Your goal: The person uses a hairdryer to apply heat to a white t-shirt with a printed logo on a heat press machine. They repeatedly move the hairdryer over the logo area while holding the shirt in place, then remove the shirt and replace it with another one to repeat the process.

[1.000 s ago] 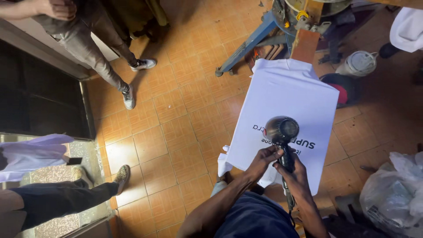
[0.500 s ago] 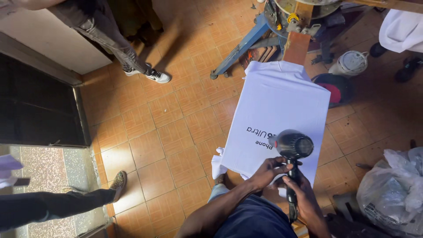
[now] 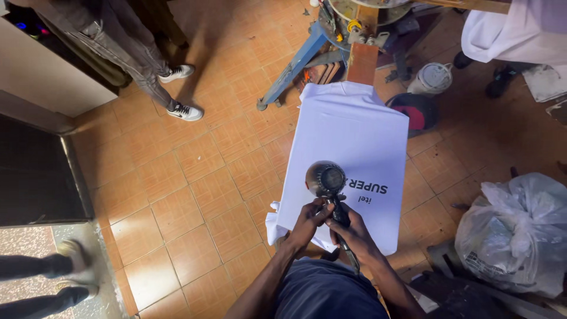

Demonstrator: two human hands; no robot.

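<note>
Head view: plastic bag [image 3: 520, 233] right of shirt [image 3: 354, 147] (unobstructed)

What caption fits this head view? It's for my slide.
Both hands aim a hair dryer at a printed white T-shirt.

Both hands [image 3: 333, 227] grip hair dryer [image 3: 326, 182] — over white shirt [image 3: 354, 142]

Two bare forearms in view, no sleeves reaching down to the wrists. Left hand [image 3: 307, 224] and right hand [image 3: 353, 231] ungloved, no rings, watch or bands seen. Dark navy garment [image 3: 328, 292] over torso or lap at the bottom edge, plain cloth, faintly creased, no print visible. Nothing more of the body in frame.
</note>
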